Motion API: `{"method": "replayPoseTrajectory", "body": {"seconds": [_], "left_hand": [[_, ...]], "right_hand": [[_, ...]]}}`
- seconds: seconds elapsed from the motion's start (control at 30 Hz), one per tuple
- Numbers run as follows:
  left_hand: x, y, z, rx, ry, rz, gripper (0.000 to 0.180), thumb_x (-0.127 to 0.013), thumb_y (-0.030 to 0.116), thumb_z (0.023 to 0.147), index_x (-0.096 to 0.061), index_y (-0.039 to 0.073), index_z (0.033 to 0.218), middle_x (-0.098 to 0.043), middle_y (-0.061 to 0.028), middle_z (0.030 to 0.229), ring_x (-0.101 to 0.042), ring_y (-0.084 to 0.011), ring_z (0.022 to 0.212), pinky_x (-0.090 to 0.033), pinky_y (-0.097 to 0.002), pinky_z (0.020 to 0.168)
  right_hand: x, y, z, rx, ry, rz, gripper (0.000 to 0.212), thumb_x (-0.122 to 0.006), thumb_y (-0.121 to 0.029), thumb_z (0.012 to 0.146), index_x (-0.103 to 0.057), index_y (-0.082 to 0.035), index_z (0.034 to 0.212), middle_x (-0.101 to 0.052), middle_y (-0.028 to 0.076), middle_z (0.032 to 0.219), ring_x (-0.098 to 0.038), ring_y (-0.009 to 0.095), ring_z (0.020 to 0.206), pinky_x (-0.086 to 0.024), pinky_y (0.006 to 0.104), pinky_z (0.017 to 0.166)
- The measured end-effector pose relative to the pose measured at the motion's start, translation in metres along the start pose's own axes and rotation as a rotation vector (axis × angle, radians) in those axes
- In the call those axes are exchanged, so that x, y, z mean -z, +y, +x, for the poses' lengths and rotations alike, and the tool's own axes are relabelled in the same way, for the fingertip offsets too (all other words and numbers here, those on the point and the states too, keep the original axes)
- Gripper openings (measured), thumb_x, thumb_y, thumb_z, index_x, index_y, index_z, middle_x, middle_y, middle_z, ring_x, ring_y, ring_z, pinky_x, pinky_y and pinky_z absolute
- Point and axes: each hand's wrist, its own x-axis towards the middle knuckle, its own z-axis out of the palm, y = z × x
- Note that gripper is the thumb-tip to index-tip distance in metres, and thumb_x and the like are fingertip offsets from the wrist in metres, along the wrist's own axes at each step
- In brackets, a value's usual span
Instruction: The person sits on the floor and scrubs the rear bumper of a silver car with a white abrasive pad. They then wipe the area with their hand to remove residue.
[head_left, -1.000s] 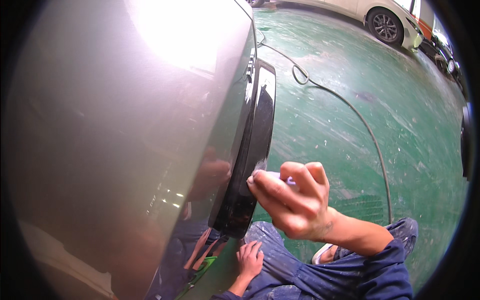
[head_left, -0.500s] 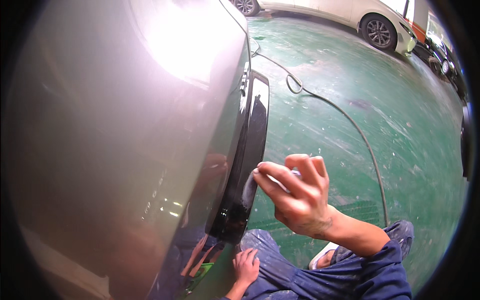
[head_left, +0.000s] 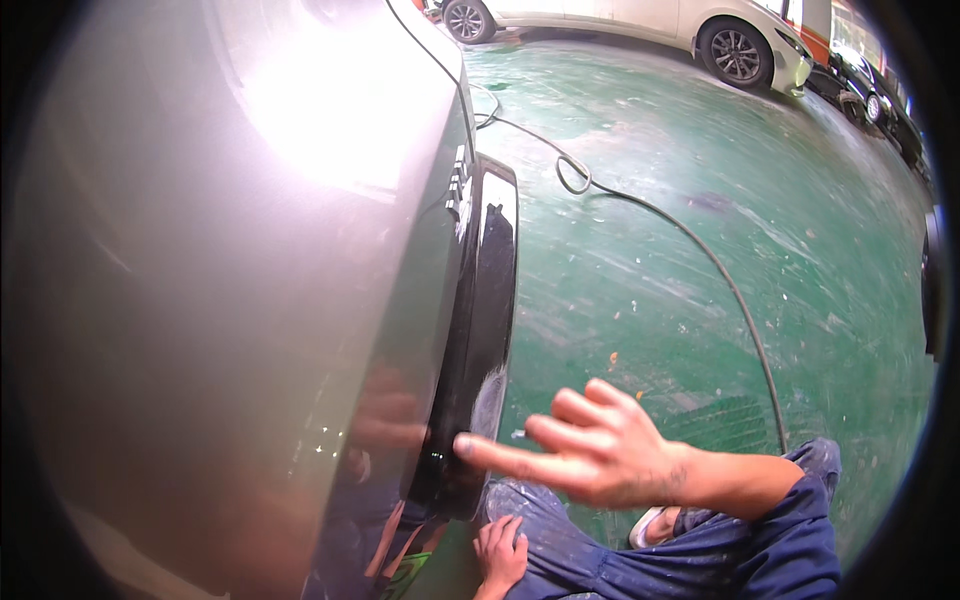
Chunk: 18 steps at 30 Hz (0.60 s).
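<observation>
My right hand (head_left: 605, 450) reaches in from the right with its index finger stretched out. The fingertip is on or right beside the glossy black bumper trim (head_left: 490, 290) of the grey car (head_left: 250, 330). Its other fingers are curled, and a small pale edge (head_left: 518, 434) peeks out by them; what it is I cannot make out. Just above the fingertip, the trim carries a dull, whitish scuffed patch (head_left: 488, 400). My left hand (head_left: 500, 550) rests on my blue-trousered thigh beside the car, fingers loosely apart and holding nothing.
A dark hose (head_left: 735, 285) with a small loop runs across the worn green floor (head_left: 620, 290). At the back stands a white car (head_left: 620, 15); a dark car (head_left: 865, 80) is at the far right. My shoe (head_left: 650, 525) shows at lower right.
My right hand has moved down and left along the trim, from a pinch at the scuffed patch to a stretched index finger below it. My left hand stays on the thigh. The view has shifted slightly.
</observation>
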Motion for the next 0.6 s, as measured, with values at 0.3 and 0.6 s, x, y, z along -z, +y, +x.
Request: {"method": "replayPoseTrajectory", "body": {"seconds": [0.3,0.6], "left_hand": [[0.054,0.057,-0.01,0.181,-0.089,-0.045,0.035,-0.065,0.029,0.104,-0.075,0.014,0.134,-0.069,-0.0061,0.146,-0.056,-0.0331,0.138,-0.041,-0.0542,0.116],[0.063,0.068,-0.004,0.206,-0.116,-0.048,0.033,-0.065,0.027,0.104,-0.074,0.014,0.132,-0.068,-0.0057,0.145,-0.055,-0.0329,0.139,-0.041,-0.0537,0.116]], "right_hand": [[-0.01,0.036,-0.005,-0.256,0.084,0.075,0.086,-0.07,0.001,0.077,-0.056,-0.006,0.161,-0.061,0.001,0.077,-0.056,0.022,0.071,-0.045,0.0391,0.067],[-0.007,-0.003,-0.003,0.048,-0.081,0.061,0.079,-0.065,-0.024,0.087,-0.056,-0.025,0.165,-0.044,-0.004,0.077,-0.047,0.014,0.071,-0.036,0.0307,0.063]]}}
